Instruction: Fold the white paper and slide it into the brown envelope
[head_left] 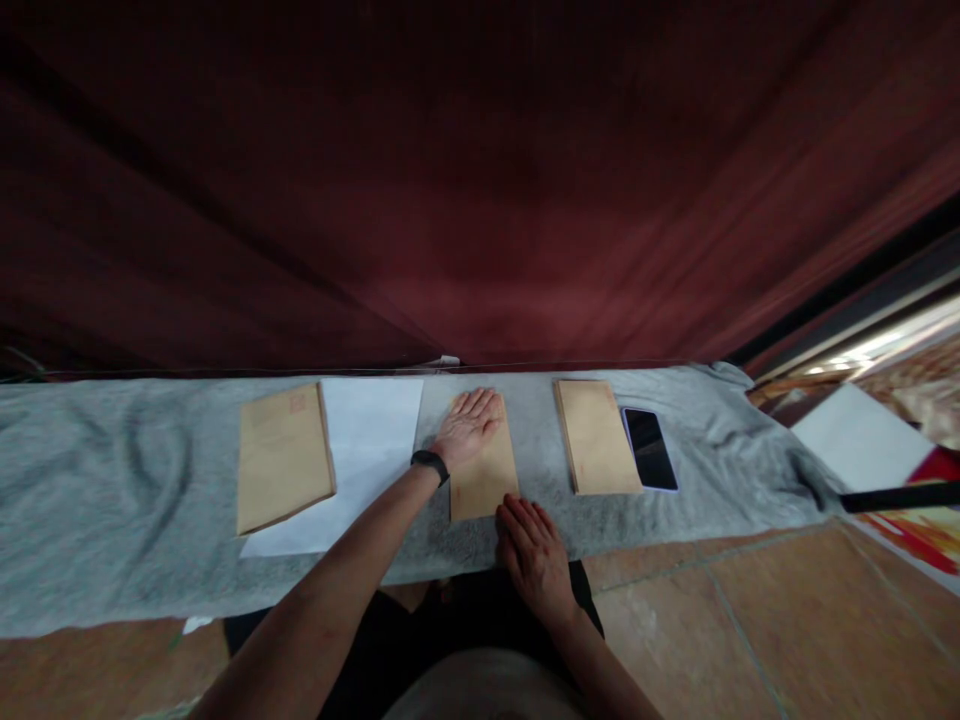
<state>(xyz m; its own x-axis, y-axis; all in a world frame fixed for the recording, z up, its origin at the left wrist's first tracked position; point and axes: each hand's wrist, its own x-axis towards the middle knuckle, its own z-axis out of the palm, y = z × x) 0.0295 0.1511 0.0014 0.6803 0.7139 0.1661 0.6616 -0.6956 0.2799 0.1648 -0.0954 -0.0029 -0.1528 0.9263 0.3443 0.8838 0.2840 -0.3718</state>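
Observation:
A single brown paper envelope [484, 485] lies on the grey cloth in front of me. My left hand [470, 425], with a black band on its wrist, rests flat on the envelope's upper part, fingers stretched out and covering it. At the bottom right corner of the same envelope, my right hand [536, 555] lies palm down, fingertips touching the edge and gripping nothing visible. To the left, a stack of brown envelopes [285, 455] partly covers white paper [375, 440]. Another stack of brown envelopes [598, 437] lies on the right.
A phone [650, 448] in a purple case sits against the right stack. The grey cloth [172, 480] covers a long narrow surface. Behind it hangs a dark red curtain-like sheet [487, 250]. Tiled floor [690, 610] shows in front; a white panel [859, 440] is at far right.

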